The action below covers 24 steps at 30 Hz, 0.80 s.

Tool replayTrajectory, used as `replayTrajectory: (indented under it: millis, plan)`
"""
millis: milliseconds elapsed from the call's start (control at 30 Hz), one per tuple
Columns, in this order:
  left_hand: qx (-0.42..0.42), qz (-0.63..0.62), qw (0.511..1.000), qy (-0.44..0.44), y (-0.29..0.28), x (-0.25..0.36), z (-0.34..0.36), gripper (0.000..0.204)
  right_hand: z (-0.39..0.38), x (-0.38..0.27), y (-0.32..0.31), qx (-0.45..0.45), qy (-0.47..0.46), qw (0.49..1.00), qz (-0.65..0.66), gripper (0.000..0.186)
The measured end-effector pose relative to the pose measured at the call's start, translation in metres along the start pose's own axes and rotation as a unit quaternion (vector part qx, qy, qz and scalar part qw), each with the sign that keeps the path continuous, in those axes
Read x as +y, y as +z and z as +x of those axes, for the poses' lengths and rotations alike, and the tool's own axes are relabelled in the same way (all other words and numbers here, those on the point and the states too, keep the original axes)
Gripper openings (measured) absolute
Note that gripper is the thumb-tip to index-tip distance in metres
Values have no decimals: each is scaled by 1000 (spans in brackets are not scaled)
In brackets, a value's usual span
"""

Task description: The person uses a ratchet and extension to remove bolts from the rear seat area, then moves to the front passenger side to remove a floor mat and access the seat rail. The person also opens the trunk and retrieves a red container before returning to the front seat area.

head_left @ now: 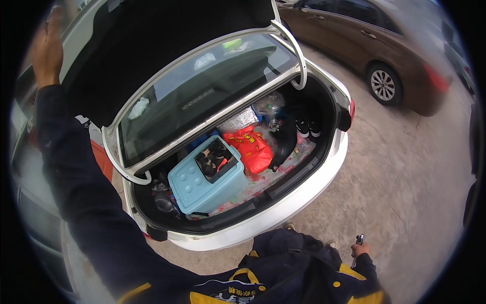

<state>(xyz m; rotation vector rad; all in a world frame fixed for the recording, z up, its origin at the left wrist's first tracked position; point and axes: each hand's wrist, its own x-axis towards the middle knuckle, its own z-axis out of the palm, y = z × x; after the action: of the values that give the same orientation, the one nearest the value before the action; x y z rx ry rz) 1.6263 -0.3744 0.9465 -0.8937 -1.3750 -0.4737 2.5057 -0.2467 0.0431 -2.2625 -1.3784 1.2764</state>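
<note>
The raised trunk lid [172,30] of a white car fills the upper left. My left hand [48,53] reaches up beside its left edge, fingers stretched upward and seemingly resting against it; the fingertips blur at the rim of the picture. Low on the right, my right hand [360,249] is closed around a small silver and dark object [360,239] whose kind I cannot make out. Below the lid, the open trunk holds a light blue lidded plastic box [188,177]. On that box sits an open carton [216,159] of dark items. Beside it lies a red plastic bag [249,152].
Black and white shoes [308,128], a silver foil bag [239,120] and clear plastic [269,104] lie deeper in the trunk. A floral mat [253,187] lines its floor. A brown car [364,40] stands at the upper right on concrete ground [385,187].
</note>
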Motion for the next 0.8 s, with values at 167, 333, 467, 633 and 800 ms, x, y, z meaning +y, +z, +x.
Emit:
replayTrajectory:
  millis: [167,333,467,633,800]
  plan:
    - [-213,-140,957,-138,75,-41,18,92,-12,-1,-17,-54,7,997,60,26]
    - [-249,88,952,-151,64,-43,1,101,-26,29,-85,-36,16,999,-9,26]
    - [-199,110,963,-144,32,-19,-28,104,-39,72,-123,-29,103,993,-48,22]
    - [-120,99,986,-64,-62,57,-98,100,-60,83,-139,-55,213,969,-113,19]
    - [-71,88,994,-11,-173,174,-225,67,-50,43,-106,-130,75,947,-284,30]
